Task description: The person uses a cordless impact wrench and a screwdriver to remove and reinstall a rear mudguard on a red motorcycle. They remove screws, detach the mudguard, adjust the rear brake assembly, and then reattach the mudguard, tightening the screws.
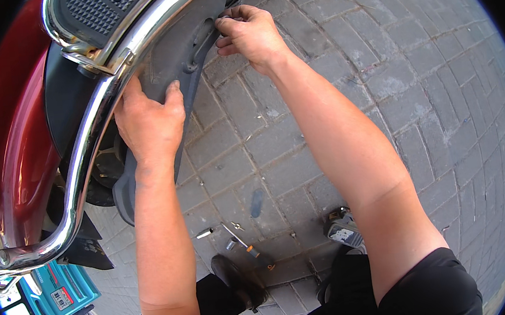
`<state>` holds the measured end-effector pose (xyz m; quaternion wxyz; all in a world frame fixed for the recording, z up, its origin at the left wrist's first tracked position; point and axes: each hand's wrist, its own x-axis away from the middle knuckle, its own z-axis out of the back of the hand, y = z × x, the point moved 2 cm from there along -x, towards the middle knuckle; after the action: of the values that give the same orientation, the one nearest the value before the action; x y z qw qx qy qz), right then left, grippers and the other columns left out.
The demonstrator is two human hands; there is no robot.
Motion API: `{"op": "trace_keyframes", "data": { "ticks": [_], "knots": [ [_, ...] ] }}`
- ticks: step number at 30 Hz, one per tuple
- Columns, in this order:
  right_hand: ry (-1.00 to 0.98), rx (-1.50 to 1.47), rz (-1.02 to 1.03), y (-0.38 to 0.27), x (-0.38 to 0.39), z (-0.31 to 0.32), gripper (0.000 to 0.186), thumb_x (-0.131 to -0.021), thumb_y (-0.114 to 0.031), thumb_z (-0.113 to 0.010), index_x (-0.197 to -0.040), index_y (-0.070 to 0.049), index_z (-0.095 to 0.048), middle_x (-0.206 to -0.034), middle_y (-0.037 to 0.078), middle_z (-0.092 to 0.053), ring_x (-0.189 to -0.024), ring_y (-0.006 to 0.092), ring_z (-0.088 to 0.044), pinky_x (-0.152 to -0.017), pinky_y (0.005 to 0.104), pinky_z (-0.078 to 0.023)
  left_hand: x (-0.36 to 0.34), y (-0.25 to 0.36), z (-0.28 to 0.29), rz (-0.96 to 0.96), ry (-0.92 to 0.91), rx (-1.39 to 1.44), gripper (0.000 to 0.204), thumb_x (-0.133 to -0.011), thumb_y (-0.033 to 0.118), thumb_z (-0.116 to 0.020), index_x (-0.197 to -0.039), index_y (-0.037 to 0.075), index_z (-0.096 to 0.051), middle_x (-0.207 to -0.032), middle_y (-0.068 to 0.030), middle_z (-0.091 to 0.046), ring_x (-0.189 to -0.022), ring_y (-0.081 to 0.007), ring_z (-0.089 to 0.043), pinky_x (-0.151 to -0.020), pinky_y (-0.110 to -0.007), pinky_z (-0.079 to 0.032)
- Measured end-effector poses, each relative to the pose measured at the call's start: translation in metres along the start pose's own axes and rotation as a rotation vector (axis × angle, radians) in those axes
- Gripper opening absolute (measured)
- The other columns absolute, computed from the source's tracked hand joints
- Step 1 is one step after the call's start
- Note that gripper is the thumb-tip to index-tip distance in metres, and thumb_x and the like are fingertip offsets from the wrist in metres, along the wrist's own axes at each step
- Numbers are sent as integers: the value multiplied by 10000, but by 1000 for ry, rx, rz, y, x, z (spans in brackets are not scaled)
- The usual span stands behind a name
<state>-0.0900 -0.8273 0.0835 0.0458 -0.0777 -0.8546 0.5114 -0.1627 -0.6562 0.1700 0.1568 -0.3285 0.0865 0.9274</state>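
Observation:
A long dark grey plastic panel [164, 62] runs along the lower side of a red scooter-like vehicle [18, 149], beside its chrome guard bar [92, 106]. My left hand [151, 125] holds the panel, its thumb lying on the face; some fingertips are hidden by the chrome bar. At the panel's far end, my right hand [250, 36] has its fingers pinched together beside a long slot in the edge. Whatever sits between those fingertips is too small to make out.
Below my hands, a screwdriver [240, 240], a metal socket [205, 232] and a small metal piece [238, 226] lie on grey paving [287, 142]. A grey power tool [343, 231] rests by my dark shoes [234, 281]. A teal boxy object [70, 287] stands lower left.

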Motion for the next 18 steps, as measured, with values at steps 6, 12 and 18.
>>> {"op": "trace_keyframes", "data": {
  "ticks": [6, 12, 18],
  "knots": [
    [95, 104, 48, 12, -2, -12, 344, -881, -119, -655, -1133, 99, -567, -881, 132, -650, -686, 170, -655, -607, 303, -589, -1, 1, -2, -5, 24, 8, 487, -693, 123, -778, -1140, 39, -602, -1146, -190, -582, -1102, -370, -546, -959, -434, -432],
    [167, 233, 210, 19, -11, -19, 349, -877, -113, -655, -1129, 106, -555, -879, 142, -662, -688, 174, -663, -609, 304, -585, -1, 0, -3, -2, 30, 21, 483, -686, 123, -779, -1130, 42, -607, -1129, -186, -594, -1086, -370, -555, -950, -431, -436],
    [105, 101, 83, 10, -3, -18, 316, -874, -105, -664, -1092, 96, -555, -869, 144, -658, -683, 179, -661, -597, 313, -580, 0, 0, -3, 7, 35, 26, 488, -682, 128, -782, -1130, 45, -608, -1132, -185, -596, -1088, -376, -552, -952, -434, -433]
  ]
}}
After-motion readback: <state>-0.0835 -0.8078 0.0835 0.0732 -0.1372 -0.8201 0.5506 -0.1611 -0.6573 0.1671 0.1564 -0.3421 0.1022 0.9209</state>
